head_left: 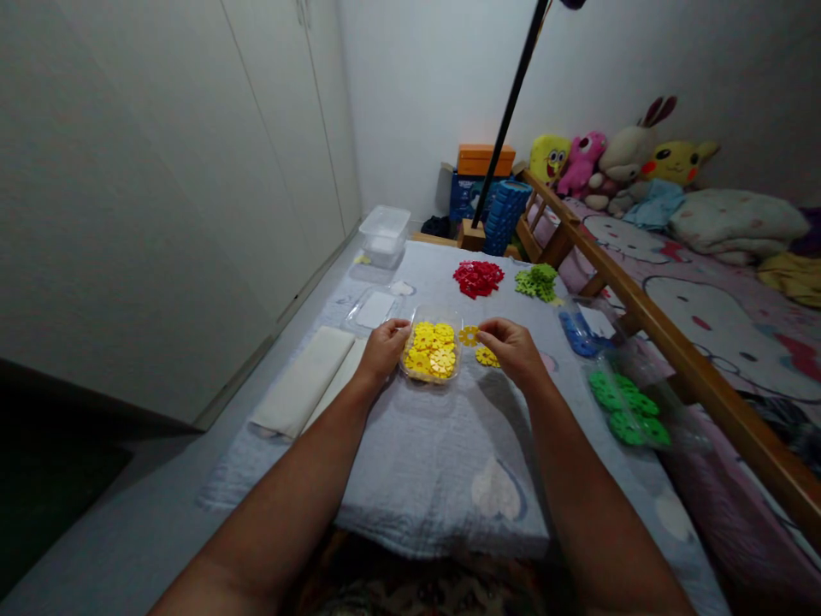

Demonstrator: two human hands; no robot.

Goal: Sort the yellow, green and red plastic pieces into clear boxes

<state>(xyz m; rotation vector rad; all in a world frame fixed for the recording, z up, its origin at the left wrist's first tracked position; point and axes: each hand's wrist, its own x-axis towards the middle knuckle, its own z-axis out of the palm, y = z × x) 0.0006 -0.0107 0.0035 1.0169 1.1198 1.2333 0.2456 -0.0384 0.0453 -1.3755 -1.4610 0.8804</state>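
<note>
A clear plastic box [405, 366] filled with several yellow flower-shaped discs [432, 348] sits on a pale blue blanket [436, 462]. My left hand [383, 349] grips the box's left side, fingers curled round its edge. My right hand [513, 349] pinches one yellow disc [469, 335] just right of the box. A few more yellow discs [487, 358] lie on the blanket under that hand.
Farther back lie a red disc pile [478, 278] and a light green pile [537, 281]. Clear boxes of blue discs [578, 334] and green discs [629, 414] sit at the right by a wooden bed rail [667, 329]. Empty clear containers [383, 233] and a folded white cloth [308, 376] are at the left.
</note>
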